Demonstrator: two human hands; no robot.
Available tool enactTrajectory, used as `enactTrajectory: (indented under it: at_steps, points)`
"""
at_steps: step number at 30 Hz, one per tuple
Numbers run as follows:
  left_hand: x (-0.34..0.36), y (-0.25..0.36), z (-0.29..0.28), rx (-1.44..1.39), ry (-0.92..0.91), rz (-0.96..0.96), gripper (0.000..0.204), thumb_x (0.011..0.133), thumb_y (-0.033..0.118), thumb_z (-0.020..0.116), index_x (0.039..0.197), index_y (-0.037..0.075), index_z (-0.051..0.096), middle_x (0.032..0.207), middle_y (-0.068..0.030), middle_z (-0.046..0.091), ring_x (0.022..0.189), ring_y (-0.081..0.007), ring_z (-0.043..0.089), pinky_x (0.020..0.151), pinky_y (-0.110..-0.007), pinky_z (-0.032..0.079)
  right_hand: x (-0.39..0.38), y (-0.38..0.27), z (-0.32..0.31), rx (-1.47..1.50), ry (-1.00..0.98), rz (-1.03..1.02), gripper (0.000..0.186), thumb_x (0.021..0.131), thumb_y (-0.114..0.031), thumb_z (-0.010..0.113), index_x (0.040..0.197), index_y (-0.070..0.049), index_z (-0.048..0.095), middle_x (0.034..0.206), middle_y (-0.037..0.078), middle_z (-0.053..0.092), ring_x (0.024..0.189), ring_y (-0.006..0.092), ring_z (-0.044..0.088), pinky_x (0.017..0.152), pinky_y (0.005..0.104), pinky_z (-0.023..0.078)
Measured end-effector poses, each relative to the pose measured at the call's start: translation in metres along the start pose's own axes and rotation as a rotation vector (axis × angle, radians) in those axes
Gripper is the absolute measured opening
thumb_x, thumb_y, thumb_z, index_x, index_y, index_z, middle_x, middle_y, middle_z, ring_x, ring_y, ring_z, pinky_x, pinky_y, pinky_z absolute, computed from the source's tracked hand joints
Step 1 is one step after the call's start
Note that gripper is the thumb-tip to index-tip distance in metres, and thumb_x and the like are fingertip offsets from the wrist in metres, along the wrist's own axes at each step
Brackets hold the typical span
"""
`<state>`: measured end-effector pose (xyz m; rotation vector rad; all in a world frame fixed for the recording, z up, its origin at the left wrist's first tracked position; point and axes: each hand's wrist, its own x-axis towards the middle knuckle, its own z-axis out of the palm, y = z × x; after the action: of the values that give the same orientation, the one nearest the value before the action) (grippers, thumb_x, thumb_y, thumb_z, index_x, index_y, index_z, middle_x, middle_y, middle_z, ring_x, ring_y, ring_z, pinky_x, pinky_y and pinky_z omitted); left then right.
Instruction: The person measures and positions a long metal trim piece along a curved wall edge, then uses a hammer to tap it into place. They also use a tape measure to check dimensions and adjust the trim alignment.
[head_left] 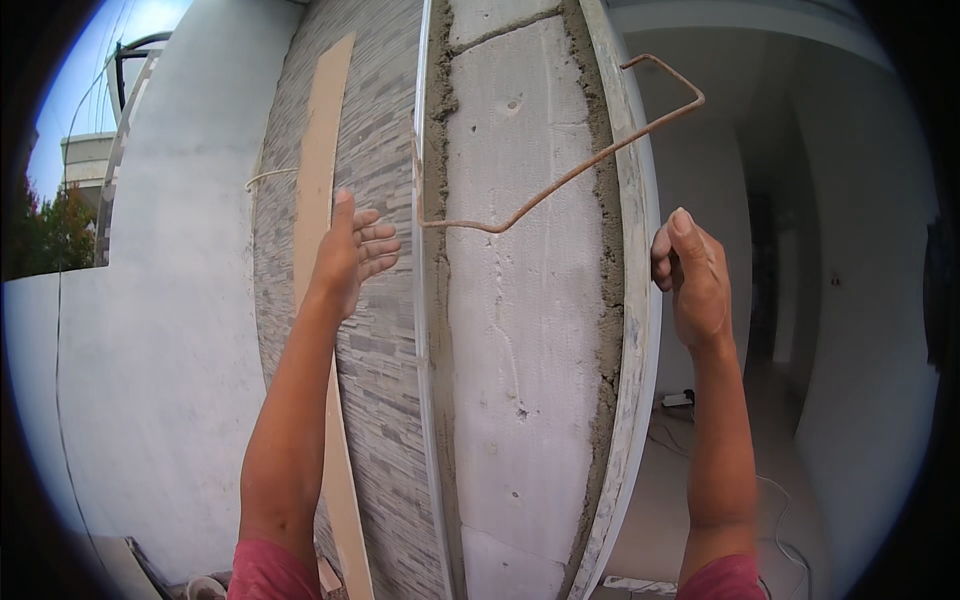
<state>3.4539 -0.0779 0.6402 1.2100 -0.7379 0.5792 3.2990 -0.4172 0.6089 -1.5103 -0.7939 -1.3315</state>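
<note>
My left hand (355,250) is open, fingers spread and thumb up, in front of a long, narrow tan board (319,120) that stands against the stone-patterned wall. My right hand (690,275) is closed beside the pale right edge strip (625,370) of a narrow column; what it holds, if anything, is hidden. The column's white panel (525,330) is bordered by rough grey mortar (610,280). A bent rusty rod (560,185) hangs across its upper part, above and between my hands, with its upper end at the right strip. A thin metal strip (432,400) runs down the column's left edge.
A pale plastered wall (150,380) stands at the left, with sky and plants beyond it. At the right an opening leads to an interior with a tiled floor (720,460) and cables lying on it. Some items lie at the bottom left (205,588).
</note>
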Motion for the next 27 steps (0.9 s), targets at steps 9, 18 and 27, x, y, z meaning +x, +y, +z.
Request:
enactTrajectory:
  at_steps: [9,18,27]
  points:
    - [-0.235,-0.134,-0.068,-0.101,0.285,-0.147,0.059,0.102,0.054,0.034,0.118,0.0,0.052,0.096,-0.0087,0.061,0.089,-0.0194,0.061,0.084,-0.034,0.05,-0.173,0.003,0.001,-0.031,0.059,0.149,0.043,0.097,-0.045,0.052,0.081,-0.005,0.052,0.069,-0.002,0.044,0.064,0.0052,0.037,0.056,0.0222,0.031]
    - [-0.443,-0.25,-0.091,0.107,0.227,-0.863,0.047,0.099,0.043,0.053,0.109,-0.003,0.059,0.09,-0.008,0.062,0.08,-0.0173,0.061,0.078,-0.032,0.052,-0.418,0.077,-0.063,-0.66,-0.049,1.145,0.049,0.094,-0.048,0.056,0.078,-0.002,0.056,0.068,0.008,0.055,0.06,0.0204,0.047,0.058,0.0358,0.041]
    - [-0.667,-0.221,-0.04,0.493,-1.025,-1.422,0.036,0.092,0.033,0.063,0.106,0.0,0.061,0.094,-0.0142,0.065,0.079,-0.0245,0.064,0.075,-0.035,0.05,-0.73,-0.02,-0.14,-0.655,-1.107,1.953,0.046,0.08,-0.038,0.06,0.105,0.0,0.07,0.105,0.019,0.07,0.102,0.033,0.067,0.089,0.0419,0.052]
